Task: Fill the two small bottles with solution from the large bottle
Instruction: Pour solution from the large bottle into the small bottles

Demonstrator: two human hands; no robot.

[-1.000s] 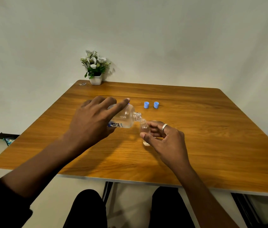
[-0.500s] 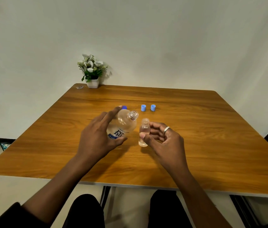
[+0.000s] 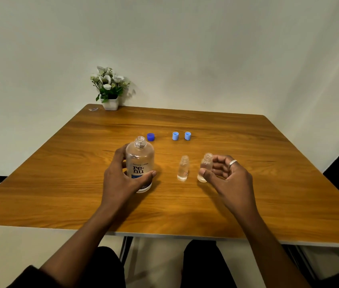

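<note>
Left hand [image 3: 122,179] is gripping the large bottle [image 3: 140,163] round its lower body: thumb is crossing the front just under the label, fingers are wrapping the far-left side. Large bottle is standing upright on the table [image 3: 268,194], left of centre, uncapped, neck open; contents are clear and the level is hard to read. Right hand [image 3: 226,177] is pinching the right small bottle [image 3: 206,167]: thumb is pressing its lower front, curled fingers are sitting behind it, ring [image 3: 233,162] is showing on one finger. That bottle is open at the top, leaning slightly, with a little clear liquid at the bottom; can't tell if its base is touching the table. Middle small bottle [image 3: 183,168] is standing free and upright between the large bottle and the right small bottle, apart from both, uncapped, with some clear liquid low down and a small red mark on its side. Dark blue cap [image 3: 150,136] is lying just behind the large bottle's neck. Two light blue caps [image 3: 175,135] [image 3: 187,135] are sitting side by side further right in the same row, behind the small bottles. Flower pot [image 3: 110,88] is sitting at the far-left corner against the wall.
</note>
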